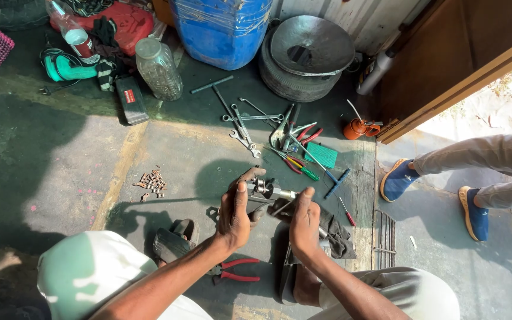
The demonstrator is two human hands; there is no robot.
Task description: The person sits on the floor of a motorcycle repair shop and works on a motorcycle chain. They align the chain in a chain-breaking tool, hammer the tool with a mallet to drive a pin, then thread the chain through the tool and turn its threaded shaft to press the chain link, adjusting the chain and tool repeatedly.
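Stained concrete floor (60,154) runs under everything, half in shade and half in sun, and a small metal part (266,190) held just above it serves as the landmark. It is a greasy mechanical assembly with a short shaft, and its long axis lies roughly level, running from the person's left towards the right and tipping slightly down at the right end. The left hand (236,210) closes round its left end, thumb and curled fingers wrapped over it from below and behind. The right hand (303,222) meets its right end, fingers pinched on a thin rod-like piece that points up and left into the part; whether that piece is a tool or belongs to the part cannot be told. Both hands touch it, so neither is the nearer. Behind the part, farther from the person, lie scattered spanners and screwdrivers (268,133). Left of it sits a heap of small rusty links (152,182). Just below it, nearer the person, lie red-handled pliers (236,270), and under its right end a dark rag (336,231). Far right of it stand 2 blue shoes (399,179) of another person
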